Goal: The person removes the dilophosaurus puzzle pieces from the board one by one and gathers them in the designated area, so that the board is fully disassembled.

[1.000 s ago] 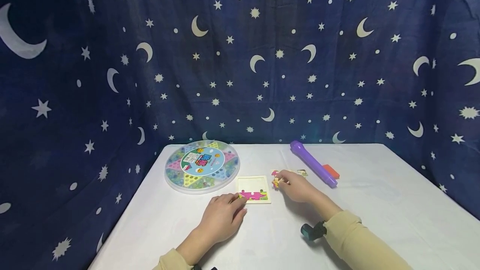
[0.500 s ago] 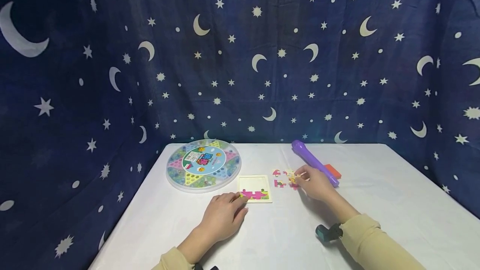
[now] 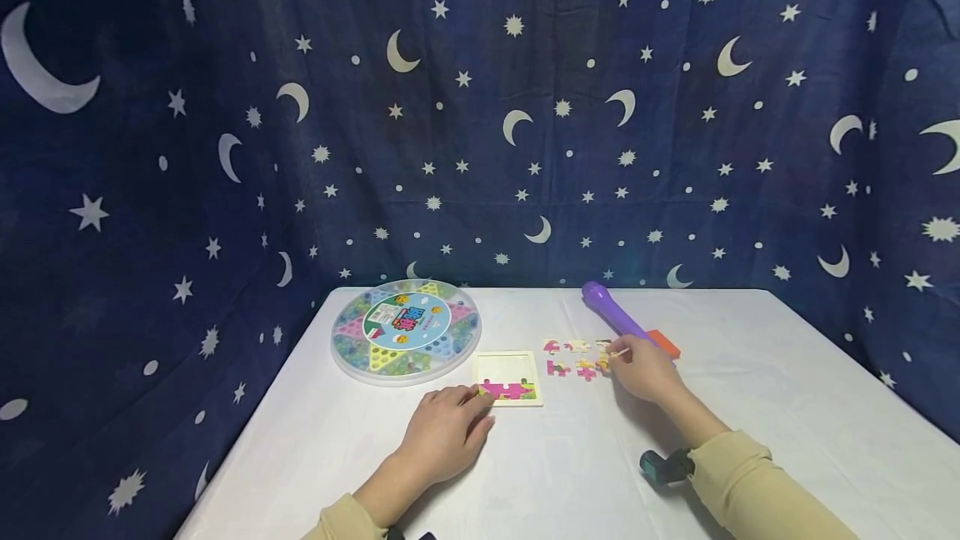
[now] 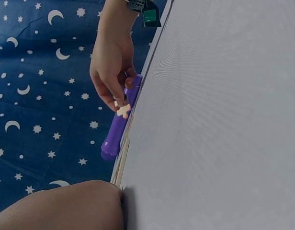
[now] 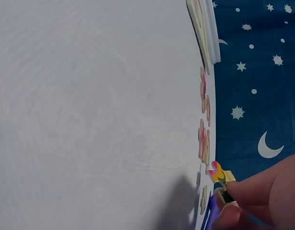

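Observation:
My left hand (image 3: pixel 442 432) rests on the table, its fingertips on the lower left corner of a small square puzzle tray (image 3: pixel 507 365). Joined pink and green pieces (image 3: pixel 506 391) fill the tray's near edge; the part above them is bare. My right hand (image 3: pixel 647 369) pinches a jigsaw piece between thumb and fingers at the right end of the loose pieces (image 3: pixel 558 368). In the right wrist view, this jigsaw piece (image 5: pixel 217 173) shows yellow, pink and green. The left wrist view shows the pale side of the jigsaw piece (image 4: pixel 123 111).
A round marble board game (image 3: pixel 405 332) in a clear case lies behind and left of the tray. Beyond my right hand lie a purple toy microphone (image 3: pixel 615 311) and an orange-red block (image 3: pixel 664 343). A starry blue curtain (image 3: pixel 480 107) hangs behind the table.
My right hand has moved right across the loose pieces, uncovering those on the left, and now holds a piece at their right end. My left hand has stayed at the tray.

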`<state>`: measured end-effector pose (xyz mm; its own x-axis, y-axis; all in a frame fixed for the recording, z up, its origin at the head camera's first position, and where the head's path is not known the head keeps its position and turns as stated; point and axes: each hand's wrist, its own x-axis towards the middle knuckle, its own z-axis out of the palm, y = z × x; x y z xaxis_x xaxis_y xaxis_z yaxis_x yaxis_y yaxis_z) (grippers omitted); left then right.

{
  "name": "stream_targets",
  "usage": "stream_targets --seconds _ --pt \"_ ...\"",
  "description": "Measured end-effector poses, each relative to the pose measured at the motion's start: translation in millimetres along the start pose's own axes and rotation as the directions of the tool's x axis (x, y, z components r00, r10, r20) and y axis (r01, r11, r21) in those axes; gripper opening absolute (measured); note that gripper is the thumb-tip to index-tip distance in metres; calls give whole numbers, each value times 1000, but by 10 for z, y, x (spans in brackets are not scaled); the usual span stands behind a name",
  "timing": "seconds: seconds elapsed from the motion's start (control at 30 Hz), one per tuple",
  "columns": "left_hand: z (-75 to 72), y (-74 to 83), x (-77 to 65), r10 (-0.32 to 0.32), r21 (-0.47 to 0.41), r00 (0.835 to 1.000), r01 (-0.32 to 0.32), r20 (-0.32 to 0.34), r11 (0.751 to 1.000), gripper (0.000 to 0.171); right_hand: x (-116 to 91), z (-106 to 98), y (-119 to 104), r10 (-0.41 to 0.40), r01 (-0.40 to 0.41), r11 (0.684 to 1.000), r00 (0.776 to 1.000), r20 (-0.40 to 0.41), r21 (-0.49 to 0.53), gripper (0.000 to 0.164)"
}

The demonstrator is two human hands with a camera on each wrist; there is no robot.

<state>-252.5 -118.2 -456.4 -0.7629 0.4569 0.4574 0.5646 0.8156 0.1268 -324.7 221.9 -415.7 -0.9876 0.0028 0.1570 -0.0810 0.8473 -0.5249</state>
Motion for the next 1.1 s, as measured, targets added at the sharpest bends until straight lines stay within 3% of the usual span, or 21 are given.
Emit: stream_targets --seconds 0.77,0.97,1.1 --pt "-10 -11 7 8 -31 1000 -9 -20 999 30 -44 -9 -16 -2 10 968 1000 29 -251 30" --pt "-4 -16 22 12 -44 998 -14 -56 999 22 -48 6 -147 -7 15 959 1000 29 -282 26" --pt "-2 -18 25 8 -50 998 -12 -69 999 17 -38 73 -286 -33 42 968 999 38 -247 23"
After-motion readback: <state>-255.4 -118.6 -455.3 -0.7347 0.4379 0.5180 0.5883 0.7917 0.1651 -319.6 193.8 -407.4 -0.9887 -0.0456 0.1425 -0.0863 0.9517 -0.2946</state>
